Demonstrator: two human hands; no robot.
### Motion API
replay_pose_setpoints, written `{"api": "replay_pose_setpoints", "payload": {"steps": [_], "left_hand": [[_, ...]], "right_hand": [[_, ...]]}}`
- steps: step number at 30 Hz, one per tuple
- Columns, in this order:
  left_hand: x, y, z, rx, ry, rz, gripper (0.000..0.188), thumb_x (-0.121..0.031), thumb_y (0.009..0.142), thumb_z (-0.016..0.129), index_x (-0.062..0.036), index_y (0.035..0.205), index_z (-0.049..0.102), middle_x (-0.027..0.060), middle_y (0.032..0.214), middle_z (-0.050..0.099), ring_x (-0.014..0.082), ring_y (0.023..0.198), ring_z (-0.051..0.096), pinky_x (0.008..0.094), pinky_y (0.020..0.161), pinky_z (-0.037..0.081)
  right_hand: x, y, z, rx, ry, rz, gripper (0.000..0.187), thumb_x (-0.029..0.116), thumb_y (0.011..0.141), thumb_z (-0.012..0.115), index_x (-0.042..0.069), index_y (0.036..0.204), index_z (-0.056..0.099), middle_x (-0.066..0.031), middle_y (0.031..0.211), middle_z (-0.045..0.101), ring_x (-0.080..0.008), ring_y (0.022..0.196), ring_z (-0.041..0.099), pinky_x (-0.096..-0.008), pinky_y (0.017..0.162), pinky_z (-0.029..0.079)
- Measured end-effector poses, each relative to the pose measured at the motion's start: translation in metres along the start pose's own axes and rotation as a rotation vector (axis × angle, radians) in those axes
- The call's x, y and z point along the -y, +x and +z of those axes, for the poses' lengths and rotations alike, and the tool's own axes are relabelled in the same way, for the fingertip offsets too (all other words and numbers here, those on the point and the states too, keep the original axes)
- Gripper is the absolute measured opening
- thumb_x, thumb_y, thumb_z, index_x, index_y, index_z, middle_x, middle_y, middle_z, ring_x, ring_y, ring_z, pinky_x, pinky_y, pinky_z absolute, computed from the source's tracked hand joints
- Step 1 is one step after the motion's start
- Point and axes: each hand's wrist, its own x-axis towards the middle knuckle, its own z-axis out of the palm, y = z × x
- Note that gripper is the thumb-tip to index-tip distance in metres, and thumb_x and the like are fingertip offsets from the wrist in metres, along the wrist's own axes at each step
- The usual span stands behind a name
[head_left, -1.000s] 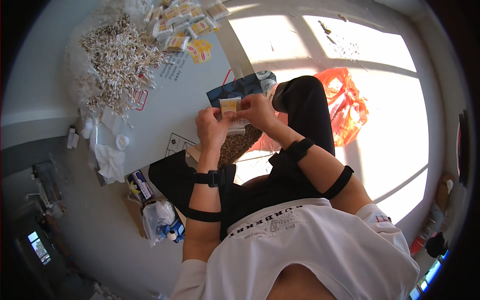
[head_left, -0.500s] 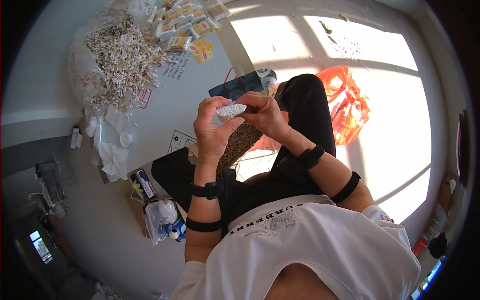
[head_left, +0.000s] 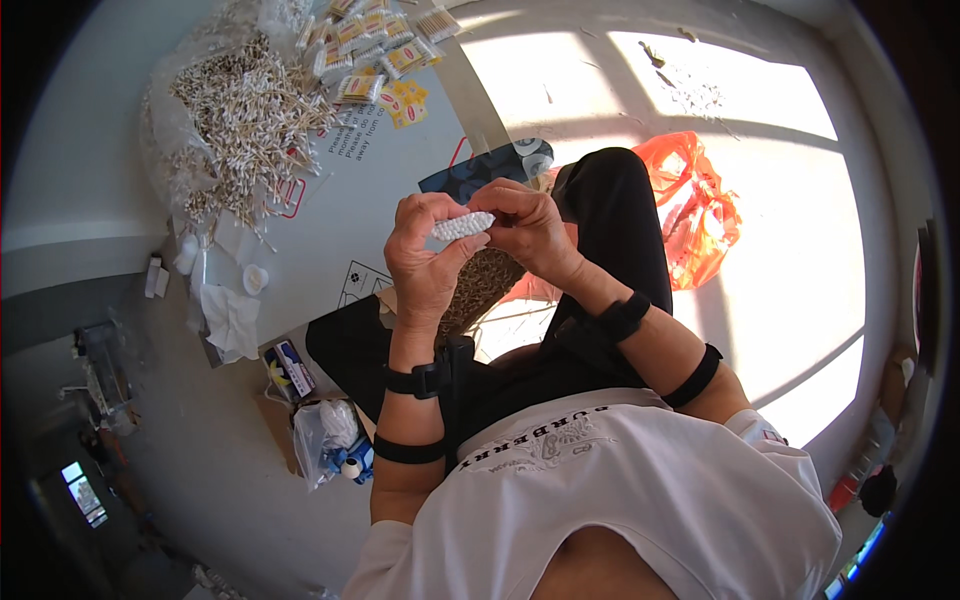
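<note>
Between my two hands is a tight bundle of cotton swabs (head_left: 461, 226), its white tips facing up toward me. My left hand (head_left: 420, 250) grips its left end, the thumb pressed along the near side. On the other end, the fingers of my right hand (head_left: 530, 225) are closed. The sticks of the bundle are mostly hidden below the tips. Beneath my hands, between my legs, sits a box (head_left: 482, 285) filled with loose swabs.
A large plastic bag of loose swabs (head_left: 240, 120) lies on the grey table (head_left: 320, 240) at far left. Several small swab packs (head_left: 400, 55) are beside it. An orange plastic bag (head_left: 690, 210) rests on the floor right of my knee. A carton (head_left: 278, 425) stands lower left.
The bundle has tilted slightly, and its white tips now form a narrower band. Both hands keep their hold in nearly the same place.
</note>
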Motion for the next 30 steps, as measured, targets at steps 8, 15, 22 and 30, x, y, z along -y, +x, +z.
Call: {"api": "replay_pose_setpoints", "payload": {"steps": [8,15,22,30], "left_hand": [[-0.0015,-0.0014,-0.0001,-0.011,-0.021,-0.061,0.03,0.001,0.061,0.082,-0.0054,0.084,0.065,0.0036,0.09,0.061,0.0178,0.085,0.058,0.0289,0.075,0.048],[-0.0036,-0.0019,-0.0003,-0.003,-0.012,-0.055,0.03,0.001,0.06,0.083,-0.0054,0.084,0.066,0.0032,0.09,0.062,0.0177,0.086,0.059,0.0291,0.076,0.048],[-0.0028,-0.0023,0.0001,-0.004,-0.021,-0.048,0.03,0.001,0.061,0.082,-0.0054,0.086,0.066,0.0037,0.091,0.061,0.0183,0.088,0.059,0.0305,0.078,0.049],[-0.0058,-0.0016,0.0018,0.009,-0.031,-0.05,0.031,0.0,0.062,0.081,-0.006,0.089,0.067,0.0042,0.095,0.06,0.0189,0.094,0.058,0.0307,0.083,0.048]], "right_hand": [[0.001,-0.0035,-0.0006,-0.001,-0.033,0.03,0.024,-0.008,0.073,0.066,-0.002,0.096,0.066,-0.001,0.095,0.057,-0.0049,0.08,0.05,-0.0196,0.067,0.041],[0.0005,-0.0051,-0.0001,-0.007,-0.043,0.023,0.026,-0.01,0.072,0.066,-0.001,0.097,0.067,-0.0013,0.098,0.057,-0.005,0.082,0.051,-0.0193,0.069,0.042],[0.0008,-0.0049,0.0001,-0.023,-0.077,0.007,0.029,-0.012,0.071,0.063,-0.001,0.098,0.067,-0.0019,0.1,0.057,-0.0054,0.083,0.052,-0.0199,0.069,0.042],[0.0006,-0.004,0.0037,-0.066,-0.038,-0.04,0.027,-0.011,0.069,0.065,0.0,0.094,0.068,0.0012,0.092,0.055,-0.0029,0.068,0.045,-0.0195,0.06,0.038]]}}
